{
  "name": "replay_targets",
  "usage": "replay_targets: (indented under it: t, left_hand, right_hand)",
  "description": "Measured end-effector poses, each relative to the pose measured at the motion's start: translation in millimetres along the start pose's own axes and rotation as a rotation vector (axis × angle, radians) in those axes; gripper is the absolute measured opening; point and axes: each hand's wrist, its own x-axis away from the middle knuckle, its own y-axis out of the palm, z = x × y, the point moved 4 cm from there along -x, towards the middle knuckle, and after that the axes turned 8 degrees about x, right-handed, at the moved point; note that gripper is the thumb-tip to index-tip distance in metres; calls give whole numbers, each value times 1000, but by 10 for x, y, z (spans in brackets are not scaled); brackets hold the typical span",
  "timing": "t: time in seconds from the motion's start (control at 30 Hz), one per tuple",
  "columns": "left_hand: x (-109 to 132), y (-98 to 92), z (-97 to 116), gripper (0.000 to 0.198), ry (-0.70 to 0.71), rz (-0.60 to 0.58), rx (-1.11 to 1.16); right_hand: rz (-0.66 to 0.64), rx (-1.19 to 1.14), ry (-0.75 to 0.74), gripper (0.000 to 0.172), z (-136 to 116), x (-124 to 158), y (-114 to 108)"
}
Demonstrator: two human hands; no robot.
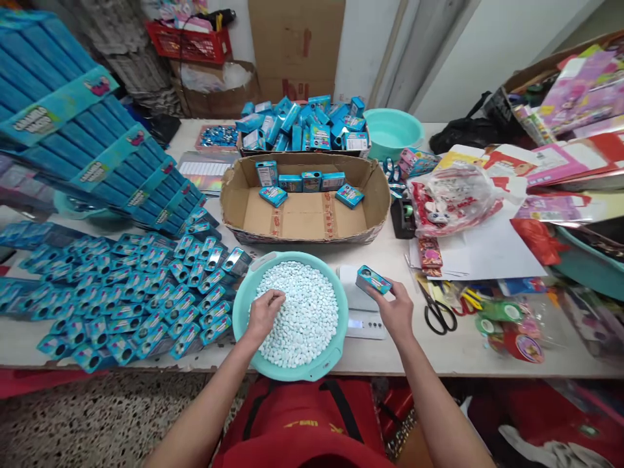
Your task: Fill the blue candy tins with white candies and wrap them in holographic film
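My left hand (pixel 266 314) is over the left side of a turquoise basin (pixel 242 325) of small white candies (pixel 302 312). Its fingers are curled together, and whatever they hold is hidden. In my right hand (pixel 397 311) is a small blue candy box (pixel 373 279), gripped by its near end with a round hole showing on its upper side. The box is above the right part of a white digital scale (pixel 363 325), which the basin's right edge partly overlaps. Many similar boxes (pixel 146 305) stand packed together left of the basin, their holes facing up.
Behind the basin lies a cut-down cardboard box (pixel 305 218) with several blue boxes inside. A fuller carton (pixel 302 130) stands behind it. Tall stacked blue packs (pixel 97 143) lean at left. Black scissors (pixel 439 312), a tape dispenser (pixel 403 218) and a plastic bag (pixel 453 198) lie at right.
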Motion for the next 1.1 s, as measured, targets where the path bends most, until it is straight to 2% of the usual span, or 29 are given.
replay_targets:
  t: [0.07,0.13,0.23,0.3,0.4,0.47,0.53,0.73,0.8,0.9,1.0,1.1]
  left_hand:
    - [18,-38,253,19,-3,-12,155]
    - [61,-52,629,15,162,-63,198]
    - [166,-29,1111,15,493,-147,89]
    - [225,14,1225,22,622,-197,-87]
    - [273,44,1127,23,647,-284,-422]
    - [308,-19,1010,21,610,-324,-542]
    - [365,-154,942,23,587,-322,-538]
    - [623,-772,910,43,553,-146,-335]
    - [696,-921,806,50,454,-162,-291]
    - [812,-1082,569,39,274,-135,-253]
    - [1028,-1306,350,28,136,1,-252]
    - [1378,-1724,94,29,-134,211,-248]
  right_hand:
    - [-25,4,-143,38,-321,67,-91]
    - [-130,-24,-259,34,-638,165,-93]
    - [-309,-68,-328,32,-971,332,65]
    - [-380,-92,-335,32,-1079,439,212]
    - [-414,-121,-359,33,-1134,582,409]
    - [-414,-137,-376,34,-1138,654,519]
    - [-434,-156,-390,36,-1154,709,627]
    - [-558,-234,-426,36,-1441,865,883]
    - [-635,-270,-427,36,-1590,962,969]
    - [-775,-326,-428,35,-1767,1162,1117]
    - [-824,-367,-382,43,-1817,1308,1224]
    - [-788,-367,-304,44,-1793,1340,1246]
